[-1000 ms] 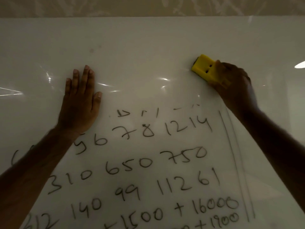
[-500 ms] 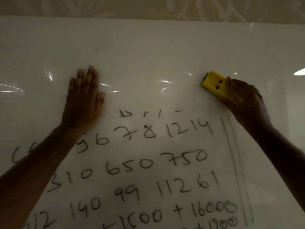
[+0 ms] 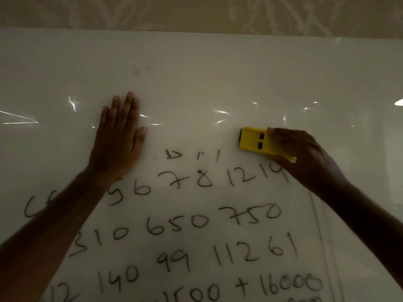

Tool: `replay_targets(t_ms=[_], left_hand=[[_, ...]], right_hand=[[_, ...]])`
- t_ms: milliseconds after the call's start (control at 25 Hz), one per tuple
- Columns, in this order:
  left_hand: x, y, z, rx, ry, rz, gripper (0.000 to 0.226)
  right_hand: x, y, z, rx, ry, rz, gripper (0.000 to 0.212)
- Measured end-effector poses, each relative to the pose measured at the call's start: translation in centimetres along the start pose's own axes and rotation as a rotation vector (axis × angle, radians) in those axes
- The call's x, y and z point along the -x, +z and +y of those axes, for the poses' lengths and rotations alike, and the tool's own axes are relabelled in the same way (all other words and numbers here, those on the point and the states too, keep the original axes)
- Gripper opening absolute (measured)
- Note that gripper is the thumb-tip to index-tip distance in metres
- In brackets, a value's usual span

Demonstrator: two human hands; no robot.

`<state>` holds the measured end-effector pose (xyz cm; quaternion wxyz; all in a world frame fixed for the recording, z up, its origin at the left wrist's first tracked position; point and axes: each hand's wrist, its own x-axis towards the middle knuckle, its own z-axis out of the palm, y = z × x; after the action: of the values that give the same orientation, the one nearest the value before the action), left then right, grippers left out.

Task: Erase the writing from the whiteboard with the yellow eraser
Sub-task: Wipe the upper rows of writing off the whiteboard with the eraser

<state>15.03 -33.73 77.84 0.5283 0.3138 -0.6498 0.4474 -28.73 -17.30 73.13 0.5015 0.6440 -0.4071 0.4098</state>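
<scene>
The left hand [image 3: 118,140] lies flat at centre left of the frame, fingers together and pointing up, forearm running to the lower left corner. The right hand [image 3: 305,155], at centre right, is curled in a grip, forearm reaching to the lower right.

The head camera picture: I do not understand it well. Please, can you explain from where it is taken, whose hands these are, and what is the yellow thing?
No machine is here. A person wears one camera on the head, so the picture looks forward and down at that person's own two bare hands. The big pale surface is a whiteboard. The left hand lies flat and open on it. The right hand holds a yellow eraser on the board, just above the handwritten numbers. Many rows of numbers remain below. Above the top row only a few broken marks show.
</scene>
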Motion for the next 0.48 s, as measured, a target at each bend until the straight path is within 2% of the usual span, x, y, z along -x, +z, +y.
replay_targets(t_ms=[200, 320, 480], left_hand=[[0.2, -0.2, 0.4, 0.014, -0.042, -0.026, 0.069], [0.2, -0.3, 0.1, 0.012, -0.022, -0.021, 0.069], [0.3, -0.2, -0.1, 0.0, -0.002, -0.015, 0.07]], right_hand=[[-5.5, 3.3, -4.0, -0.074, 0.02, 0.048, 0.061], [-3.0, 4.7, -7.2, -0.108, -0.121, -0.039, 0.06], [1.3, 3.2, -5.4, -0.028, -0.245, -0.085, 0.057]])
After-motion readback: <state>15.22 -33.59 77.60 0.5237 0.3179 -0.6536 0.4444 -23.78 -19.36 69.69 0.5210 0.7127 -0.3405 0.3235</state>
